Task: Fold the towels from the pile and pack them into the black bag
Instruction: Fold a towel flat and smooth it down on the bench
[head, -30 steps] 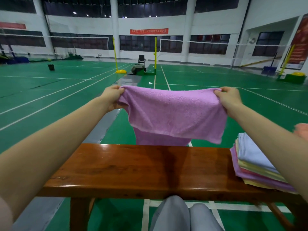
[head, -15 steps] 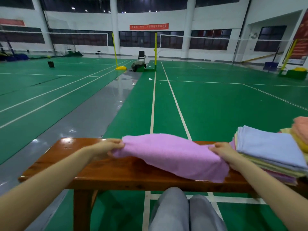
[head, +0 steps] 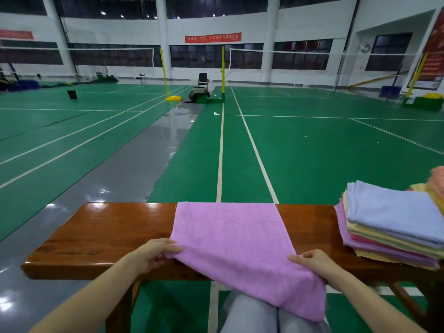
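One purple towel point(head: 236, 248) is spread across one wooden bench point(head: 101, 234), its near edge pinched by the left hand point(head: 153, 254) and right hand point(head: 312, 263). One stacked pile point(head: 389, 224) is seen at right.

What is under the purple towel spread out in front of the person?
The purple towel lies across the wooden bench; its near part hangs off the front edge over the person's knees. The bench surface beneath the towel is covered, so anything there cannot be seen.
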`<state>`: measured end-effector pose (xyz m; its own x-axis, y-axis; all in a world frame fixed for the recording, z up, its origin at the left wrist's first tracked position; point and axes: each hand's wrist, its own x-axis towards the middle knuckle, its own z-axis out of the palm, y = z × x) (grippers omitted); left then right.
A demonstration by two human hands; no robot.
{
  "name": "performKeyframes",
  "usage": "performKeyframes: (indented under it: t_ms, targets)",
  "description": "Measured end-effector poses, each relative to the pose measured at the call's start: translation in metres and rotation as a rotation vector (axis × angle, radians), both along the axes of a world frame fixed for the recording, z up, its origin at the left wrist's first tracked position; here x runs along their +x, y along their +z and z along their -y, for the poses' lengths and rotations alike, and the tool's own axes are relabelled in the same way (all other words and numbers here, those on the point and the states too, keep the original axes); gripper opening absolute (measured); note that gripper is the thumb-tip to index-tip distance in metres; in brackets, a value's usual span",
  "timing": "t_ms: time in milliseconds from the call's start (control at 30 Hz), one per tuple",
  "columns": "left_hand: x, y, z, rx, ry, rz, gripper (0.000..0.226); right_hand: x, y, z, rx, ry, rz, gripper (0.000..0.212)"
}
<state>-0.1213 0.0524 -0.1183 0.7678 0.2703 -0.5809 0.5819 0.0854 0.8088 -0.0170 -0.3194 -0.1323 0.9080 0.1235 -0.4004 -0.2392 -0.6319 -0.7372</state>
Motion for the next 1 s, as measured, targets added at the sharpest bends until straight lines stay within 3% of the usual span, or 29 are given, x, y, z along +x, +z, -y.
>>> performKeyframes:
  t_ms: [100, 200, 300, 400, 467, 533, 567, 667, 767, 833, 900, 1000]
  targets:
    - [-0.004, 0.006, -0.004, 0.070, -0.016, 0.132, 0.024, -0.002, 0.006, 0.011, 0.043, 0.104, -0.176, 0.061]
    - [-0.002, 0.011, -0.008, 0.083, -0.023, 0.222, 0.029, 0.004, 0.011, 0.014, 0.120, 0.157, -0.120, 0.038]
    - [0.006, 0.023, -0.005, 0.081, -0.086, 0.267, 0.028, 0.009, 0.025, 0.005, 0.367, 0.018, -0.011, 0.013]
    - [0.021, 0.040, 0.001, 0.084, -0.092, 0.289, 0.025, 0.016, 0.041, -0.007, 0.686, -0.140, -0.051, 0.021]
    - [0.035, 0.049, 0.001, -0.029, -0.037, 0.281, 0.019, 0.021, 0.049, -0.014, 0.862, -0.145, -0.086, 0.027]
    - [0.047, 0.050, -0.002, -0.206, 0.060, 0.226, 0.018, 0.022, 0.051, -0.021, 0.913, -0.131, -0.131, 0.024]
    - [0.052, 0.046, -0.003, -0.261, 0.127, 0.198, 0.025, 0.023, 0.048, -0.025, 0.847, -0.132, -0.133, 0.024]
    - [0.055, 0.023, 0.004, -0.274, 0.220, 0.166, 0.045, 0.023, 0.017, -0.033, 0.477, -0.083, -0.056, 0.063]
    - [0.045, -0.002, 0.019, -0.031, 0.056, 0.093, 0.074, 0.021, -0.011, -0.036, 0.259, -0.015, 0.045, 0.071]
    - [0.040, -0.016, 0.023, 0.280, -0.043, 0.020, 0.081, 0.021, -0.021, -0.034, 0.108, -0.009, 0.179, 0.065]
    - [0.036, -0.020, 0.022, 0.547, -0.172, -0.044, 0.087, 0.020, -0.025, -0.031, -0.027, -0.059, 0.273, 0.045]
    - [0.031, -0.018, 0.012, 0.681, -0.320, -0.068, 0.086, 0.009, -0.020, -0.029, -0.119, 0.000, 0.273, 0.040]
